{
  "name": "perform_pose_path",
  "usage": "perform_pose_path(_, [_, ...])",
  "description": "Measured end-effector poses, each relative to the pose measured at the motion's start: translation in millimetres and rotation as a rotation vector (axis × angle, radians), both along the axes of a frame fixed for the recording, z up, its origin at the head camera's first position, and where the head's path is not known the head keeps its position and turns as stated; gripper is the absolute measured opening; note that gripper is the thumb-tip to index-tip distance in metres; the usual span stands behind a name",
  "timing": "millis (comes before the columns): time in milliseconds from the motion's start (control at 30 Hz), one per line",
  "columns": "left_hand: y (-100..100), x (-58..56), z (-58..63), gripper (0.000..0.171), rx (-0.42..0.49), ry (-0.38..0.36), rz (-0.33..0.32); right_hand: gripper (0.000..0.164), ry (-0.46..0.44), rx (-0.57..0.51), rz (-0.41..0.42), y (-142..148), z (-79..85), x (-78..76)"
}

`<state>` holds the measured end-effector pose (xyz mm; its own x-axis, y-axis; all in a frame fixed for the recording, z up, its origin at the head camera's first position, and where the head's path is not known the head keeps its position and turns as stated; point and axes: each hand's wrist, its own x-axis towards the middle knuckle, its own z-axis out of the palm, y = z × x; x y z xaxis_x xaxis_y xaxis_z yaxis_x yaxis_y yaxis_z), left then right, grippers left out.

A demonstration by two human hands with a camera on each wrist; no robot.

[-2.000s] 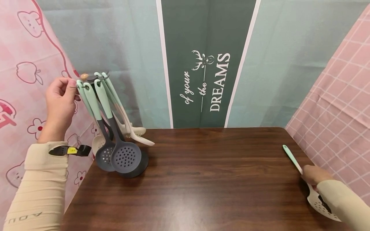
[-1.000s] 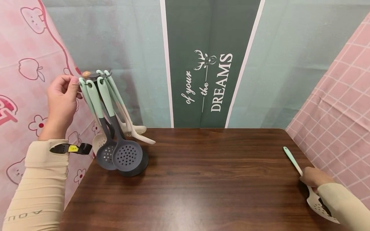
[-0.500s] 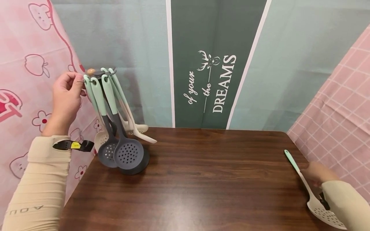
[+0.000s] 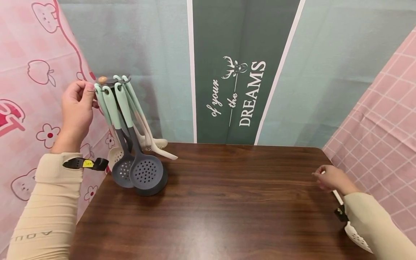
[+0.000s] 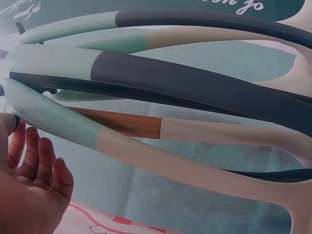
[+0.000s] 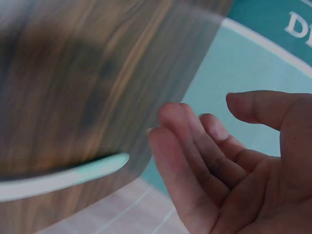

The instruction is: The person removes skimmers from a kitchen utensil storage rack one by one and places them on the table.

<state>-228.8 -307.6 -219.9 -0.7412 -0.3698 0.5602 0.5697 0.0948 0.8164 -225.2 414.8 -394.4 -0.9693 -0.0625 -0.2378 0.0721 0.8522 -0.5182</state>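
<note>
My left hand (image 4: 78, 110) pinches a thin dark hook at the top of the utensil rack (image 4: 112, 82); in the left wrist view its other fingers (image 5: 45, 161) are loosely curled. Grey skimmers (image 4: 146, 172) and white utensils with mint handles hang from the rack. Beyond the table's middle, my right hand (image 4: 333, 178) is above a white slotted turner (image 4: 355, 236) lying at the right edge, its handle partly hidden. The right wrist view shows that hand with thumb and fingers apart, holding nothing, and the turner's mint handle end (image 6: 100, 167) lying beside it.
The rack's round dark base (image 4: 162, 184) stands at the left of the brown wooden table (image 4: 227, 202). Pink cloth (image 4: 380, 104) hangs along the right side and pink patterned cloth (image 4: 39, 108) along the left. A green curtain (image 4: 214, 29) closes the back.
My right hand has let go of the turner and moved up and left, away from it. The left hand keeps its pinch on the rack's hook. The camera view has shifted slightly.
</note>
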Motion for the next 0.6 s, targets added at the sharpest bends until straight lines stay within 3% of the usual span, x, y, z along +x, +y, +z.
perform_pose_path(300, [2,-0.7,-1.4,0.015,0.000,0.013,0.012,0.026,0.180,-0.008,0.032,-46,9.0,-6.9])
perform_pose_path(600, [3,1.9,-0.2,0.013,0.012,0.030,0.019,0.026,0.192,-0.166,0.053,-94,25.2,-14.1])
